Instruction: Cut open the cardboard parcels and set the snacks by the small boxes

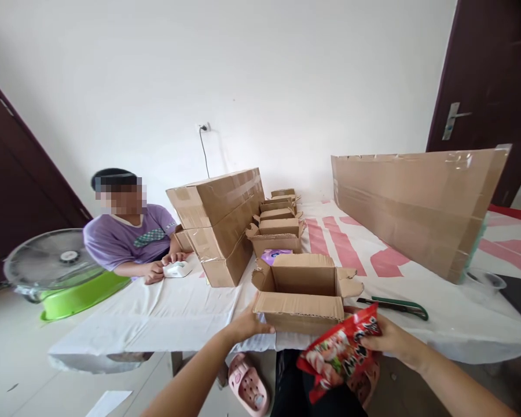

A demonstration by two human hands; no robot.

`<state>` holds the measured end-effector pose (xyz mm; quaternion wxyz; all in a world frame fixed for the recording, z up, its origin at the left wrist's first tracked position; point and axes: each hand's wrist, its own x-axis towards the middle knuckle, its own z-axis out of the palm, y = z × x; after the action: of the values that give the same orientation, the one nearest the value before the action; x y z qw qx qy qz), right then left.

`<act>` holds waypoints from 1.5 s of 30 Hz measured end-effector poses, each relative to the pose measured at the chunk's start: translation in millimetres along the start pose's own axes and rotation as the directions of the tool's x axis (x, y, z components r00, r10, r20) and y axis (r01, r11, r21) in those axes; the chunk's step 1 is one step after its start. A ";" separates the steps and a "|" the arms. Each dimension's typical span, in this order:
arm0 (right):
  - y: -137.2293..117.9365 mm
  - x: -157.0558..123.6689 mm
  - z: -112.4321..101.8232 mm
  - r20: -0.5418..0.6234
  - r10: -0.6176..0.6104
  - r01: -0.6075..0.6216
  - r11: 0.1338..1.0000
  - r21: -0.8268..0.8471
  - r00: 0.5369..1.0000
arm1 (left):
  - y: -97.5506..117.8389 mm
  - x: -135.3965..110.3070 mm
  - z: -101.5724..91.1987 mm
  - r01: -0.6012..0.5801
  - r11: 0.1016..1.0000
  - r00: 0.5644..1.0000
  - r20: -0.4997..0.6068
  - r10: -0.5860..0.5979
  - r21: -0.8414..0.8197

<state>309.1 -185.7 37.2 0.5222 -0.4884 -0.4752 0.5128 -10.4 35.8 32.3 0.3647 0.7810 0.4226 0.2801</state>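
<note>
Directly in front of me an open cardboard box (301,313) stands near the table's front edge, its flaps spread out. My left hand (245,321) grips the box's front left corner, with the thumb along the front side. My right hand (382,336) is closed around the upper corner of a red food packet (341,353) with pictures and dark lettering. The packet hangs tilted in front of the table edge, just off the box's right front corner, above my lap. To the right of the box lies a green-handled cutter knife (399,307).
Behind the box are a purple packet (275,255) and a row of open boxes (278,229). Stacked closed cartons (219,231) stand left; a large cardboard panel (412,202) stands right. Across the table a person (130,237) has both hands at a white device (176,269).
</note>
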 end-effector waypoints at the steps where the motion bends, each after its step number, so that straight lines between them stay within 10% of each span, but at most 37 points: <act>1: 1.1 13.0 9.3 -0.003 -0.025 0.026 1.000 0.018 1.000 | -2.8 2.0 6.9 0.009 0.998 1.000 0.025 -0.007 -0.058; 10: 38.3 108.1 81.8 -0.122 -0.123 0.148 0.965 0.218 0.985 | -48.7 11.9 20.8 0.022 0.973 0.911 -0.397 -0.115 -0.231; 15: 58.6 108.4 92.6 -0.235 -0.224 0.257 0.958 0.124 0.946 | -57.8 11.5 27.2 -0.005 0.988 0.842 -0.534 -0.079 -0.154; 20: 61.2 96.5 84.3 -0.121 -0.230 0.252 0.941 0.227 0.966 | -51.7 -6.8 26.6 0.093 0.988 0.680 -0.733 0.025 0.120; 24: 55.7 96.2 82.2 -0.073 -0.217 0.228 0.883 0.410 0.973 | -28.9 -15.3 34.2 -0.084 0.958 0.943 -0.289 0.165 0.274; 28: 54.1 97.1 83.2 -0.117 -0.207 0.238 0.843 0.482 0.971 | -3.2 6.8 42.3 -0.129 0.954 0.990 0.096 0.107 0.272; 38: 49.7 97.6 84.5 -0.066 -0.196 0.205 0.881 0.426 0.978 | -12.7 99.3 46.0 0.028 0.982 0.994 -0.106 -0.008 0.188; 45: 57.6 98.4 84.9 -0.088 -0.211 0.229 0.892 0.389 0.973 | -26.7 100.5 66.7 0.010 0.999 0.955 -0.298 0.001 0.037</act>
<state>222.6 -85.6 -14.7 0.6751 -0.3267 -0.4022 0.5252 76.0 110.5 -14.8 0.2826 0.7357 0.4797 0.3858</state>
